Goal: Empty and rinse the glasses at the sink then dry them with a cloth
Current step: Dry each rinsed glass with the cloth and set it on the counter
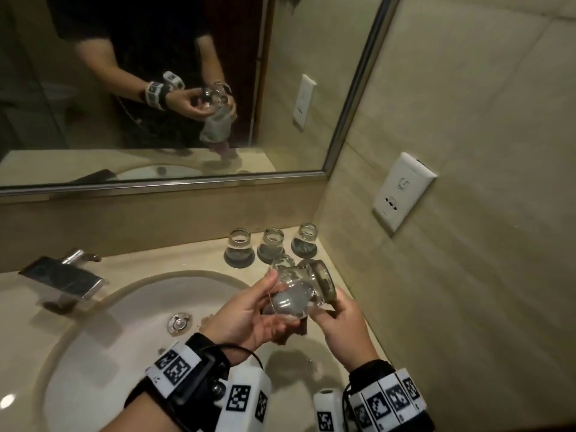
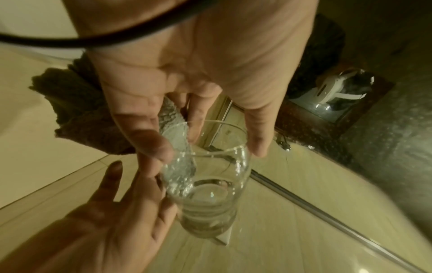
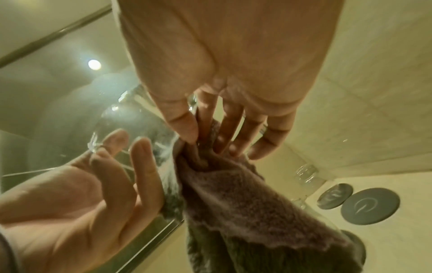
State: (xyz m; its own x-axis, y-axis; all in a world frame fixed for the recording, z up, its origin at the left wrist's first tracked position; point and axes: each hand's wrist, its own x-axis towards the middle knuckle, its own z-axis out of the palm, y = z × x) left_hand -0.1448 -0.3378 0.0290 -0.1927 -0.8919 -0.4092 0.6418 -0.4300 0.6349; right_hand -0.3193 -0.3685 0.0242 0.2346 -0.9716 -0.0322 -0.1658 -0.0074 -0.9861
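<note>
Glass tumbler [image 1: 299, 291], wet and tipped sideways over the sink [image 1: 93, 338], could slip: left hand [image 1: 246, 316] fingers curl round it, right hand [image 1: 338, 322] fingers pinch the cloth [image 3: 245, 203] stuffed inside.

Glass, terry cloth, chrome and polished stone at a bathroom sink.
The clear, glossy drinking glass [image 1: 299, 291] shows wet droplets; the grey-brown cloth [image 3: 245, 203] stuffed in it is rough looped terry. 3 more clear glasses [image 1: 270, 244] stand on matt grey round coasters [image 3: 370, 206]. The flat faucet [image 1: 62, 275] is mirror-bright metal, the white basin [image 1: 93, 353] glossy ceramic, the beige countertop [image 1: 187, 257] smooth polished stone.
</note>
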